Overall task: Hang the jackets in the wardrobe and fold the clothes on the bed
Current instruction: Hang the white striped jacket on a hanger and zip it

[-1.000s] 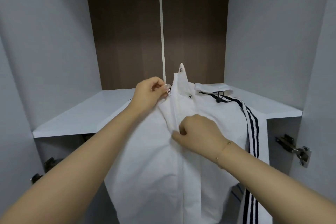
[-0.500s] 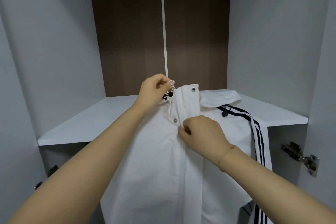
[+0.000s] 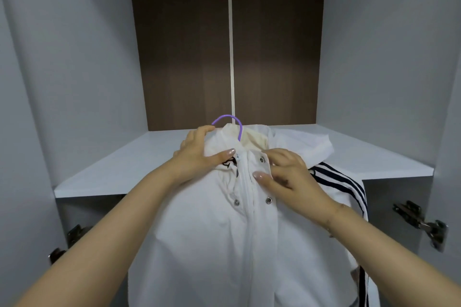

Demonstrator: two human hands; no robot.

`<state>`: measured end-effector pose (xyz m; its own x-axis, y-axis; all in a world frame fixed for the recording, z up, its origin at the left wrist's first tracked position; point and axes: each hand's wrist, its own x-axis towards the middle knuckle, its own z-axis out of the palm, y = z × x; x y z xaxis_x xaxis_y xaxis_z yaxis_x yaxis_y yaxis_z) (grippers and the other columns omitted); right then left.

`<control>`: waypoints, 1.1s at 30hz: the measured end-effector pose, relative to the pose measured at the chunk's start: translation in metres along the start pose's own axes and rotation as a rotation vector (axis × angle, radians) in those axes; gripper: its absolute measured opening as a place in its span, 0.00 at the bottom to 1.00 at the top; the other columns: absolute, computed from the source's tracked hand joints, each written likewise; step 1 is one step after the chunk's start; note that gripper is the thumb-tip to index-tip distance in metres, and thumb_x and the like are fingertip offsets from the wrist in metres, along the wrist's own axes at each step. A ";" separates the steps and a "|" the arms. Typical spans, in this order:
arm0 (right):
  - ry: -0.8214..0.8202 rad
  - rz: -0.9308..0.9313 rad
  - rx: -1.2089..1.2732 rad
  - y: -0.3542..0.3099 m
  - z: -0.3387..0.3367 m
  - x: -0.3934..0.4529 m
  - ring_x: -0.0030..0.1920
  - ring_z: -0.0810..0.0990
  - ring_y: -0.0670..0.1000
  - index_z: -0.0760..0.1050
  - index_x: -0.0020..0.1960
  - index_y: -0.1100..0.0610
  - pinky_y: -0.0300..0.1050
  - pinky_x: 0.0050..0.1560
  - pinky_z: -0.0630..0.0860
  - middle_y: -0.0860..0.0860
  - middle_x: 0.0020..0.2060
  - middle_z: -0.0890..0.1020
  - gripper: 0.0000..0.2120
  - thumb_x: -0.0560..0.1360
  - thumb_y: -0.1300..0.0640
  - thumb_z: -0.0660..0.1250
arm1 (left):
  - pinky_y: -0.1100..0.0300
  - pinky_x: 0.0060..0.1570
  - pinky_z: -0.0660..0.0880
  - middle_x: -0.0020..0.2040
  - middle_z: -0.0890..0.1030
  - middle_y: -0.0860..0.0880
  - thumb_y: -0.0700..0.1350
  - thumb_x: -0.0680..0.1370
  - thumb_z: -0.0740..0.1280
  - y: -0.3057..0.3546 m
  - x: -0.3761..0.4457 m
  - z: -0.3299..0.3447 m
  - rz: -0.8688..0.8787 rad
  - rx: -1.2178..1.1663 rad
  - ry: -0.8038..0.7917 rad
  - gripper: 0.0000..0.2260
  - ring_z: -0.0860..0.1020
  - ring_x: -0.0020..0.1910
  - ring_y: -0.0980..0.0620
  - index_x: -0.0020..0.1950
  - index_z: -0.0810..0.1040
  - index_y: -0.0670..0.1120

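Jacket (image 3: pixel 224 244) hung below shelf (image 3: pixel 104 177) front edge; collar now gripped by left hand (image 3: pixel 199 154), placket pinched by right hand (image 3: pixel 284 174). Hook (image 3: pixel 228 119) newly exposed; zipping apparently done, rail next.

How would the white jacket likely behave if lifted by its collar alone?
Probably floppy: the jacket creases around the snaps and droops below the shelf. Likely light for its size, since the left hand and right hand handle it at the collar. It may slide off the hanger if tilted.
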<state>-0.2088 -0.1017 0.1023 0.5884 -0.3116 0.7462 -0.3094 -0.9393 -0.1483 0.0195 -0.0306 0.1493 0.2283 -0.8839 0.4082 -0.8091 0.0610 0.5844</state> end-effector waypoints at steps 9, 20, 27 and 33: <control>0.016 0.381 0.669 -0.009 -0.039 0.010 0.55 0.80 0.43 0.82 0.54 0.55 0.33 0.55 0.71 0.46 0.52 0.84 0.12 0.81 0.54 0.61 | 0.46 0.46 0.74 0.41 0.80 0.46 0.56 0.80 0.63 -0.004 -0.029 0.021 0.133 -0.087 0.210 0.15 0.78 0.42 0.46 0.46 0.76 0.44; -0.238 0.294 0.666 -0.064 -0.019 -0.038 0.24 0.70 0.45 0.77 0.38 0.59 0.33 0.31 0.70 0.48 0.22 0.74 0.18 0.80 0.49 0.63 | 0.62 0.44 0.74 0.42 0.82 0.50 0.45 0.81 0.65 0.004 -0.118 0.086 0.145 -0.599 0.063 0.06 0.79 0.42 0.56 0.50 0.80 0.43; -0.070 0.638 0.555 -0.045 0.081 -0.217 0.46 0.82 0.48 0.81 0.48 0.63 0.41 0.53 0.76 0.51 0.42 0.84 0.11 0.81 0.61 0.60 | 0.62 0.47 0.78 0.50 0.84 0.49 0.47 0.81 0.64 -0.081 -0.191 0.173 -0.227 -0.650 -0.184 0.09 0.82 0.48 0.54 0.57 0.80 0.45; -0.195 0.702 0.464 -0.038 0.121 -0.279 0.49 0.81 0.47 0.83 0.51 0.62 0.35 0.54 0.74 0.51 0.47 0.84 0.08 0.77 0.68 0.66 | 0.61 0.49 0.81 0.50 0.85 0.53 0.48 0.79 0.66 -0.122 -0.243 0.216 -0.464 -0.708 -0.323 0.07 0.83 0.49 0.54 0.56 0.80 0.51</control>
<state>-0.2705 0.0034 -0.1786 0.5065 -0.8208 0.2641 -0.3378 -0.4707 -0.8151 -0.0540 0.0768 -0.1733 0.1986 -0.9714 -0.1300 -0.1273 -0.1570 0.9794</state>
